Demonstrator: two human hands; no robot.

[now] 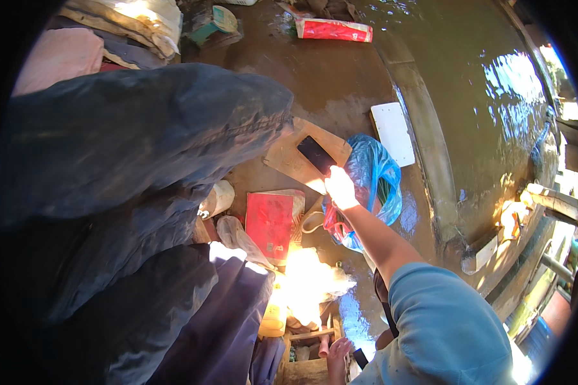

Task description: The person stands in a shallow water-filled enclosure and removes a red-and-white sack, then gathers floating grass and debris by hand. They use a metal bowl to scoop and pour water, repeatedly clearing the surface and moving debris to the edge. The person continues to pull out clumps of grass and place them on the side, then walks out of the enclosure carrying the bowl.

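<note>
My right hand (341, 187), in sunlight at the end of a blue-sleeved arm, has its fingers closed around the lower right end of a black smartphone (316, 154). The phone is over a brown board (288, 151), dark face up. Beside the hand sits a blue plastic bag (389, 181) with something red and green inside. At the lower edge, by a wooden crate (309, 372), a patch of bare skin shows; it may be my left hand or a foot, and I cannot tell which.
Dark tarpaulin-like covers (141, 135) bulge over the left side. A red flat book or box (269, 226), a white panel (394, 134), a yellow container (273, 316) and a red-and-white package (334, 30) lie about. Along the right, a concrete ledge (424, 128) borders murky water (456, 83).
</note>
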